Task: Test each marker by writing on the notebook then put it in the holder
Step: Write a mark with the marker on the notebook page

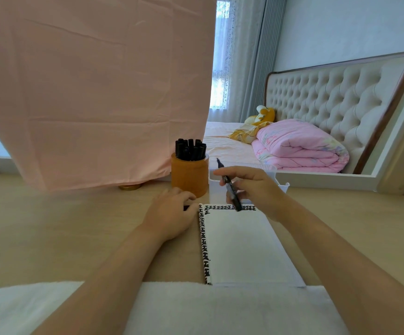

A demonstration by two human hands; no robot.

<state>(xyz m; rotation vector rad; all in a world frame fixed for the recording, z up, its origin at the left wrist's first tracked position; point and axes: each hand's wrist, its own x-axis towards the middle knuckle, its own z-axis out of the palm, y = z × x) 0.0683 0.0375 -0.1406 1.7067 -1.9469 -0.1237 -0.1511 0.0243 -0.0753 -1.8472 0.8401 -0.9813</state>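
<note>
White cloth (pixel 220 308) runs along the near edge of the table (pixel 51 226) with both forearms coming over it, and right past that is the notebook (pixel 239 245), lying flat with a border of black test marks down its left side and across the top. Right hand (pixel 254 189) has a black marker (pixel 231 189) pinched between thumb and fingers in a normal writing grip, tilted, tip down on the top row of marks, back end pointing up and away toward the holder (pixel 190 177). Left hand (pixel 172 211) rests on the table just beside the notebook's top left corner with its fingers curled. There's a dark bit peeking out under them, maybe a cap, but honestly I can't tell if it's gripping anything. That holder is an orange-brown cylinder just behind the left hand, packed with black markers (pixel 191 149) standing upright, and a white tray (pixel 280 186) sits behind the right hand. Handling-wise I'd guess the marker is light, stiff and slightly slick plastic, so a mid-barrel pinch is plenty, no squeezing needed. Dropping it in could be the fiddly part since the holder looks nearly full, so I'd hold it near the back end and aim for a gap. Notebook looks light enough to slide, so a steadying hand helps.
</note>
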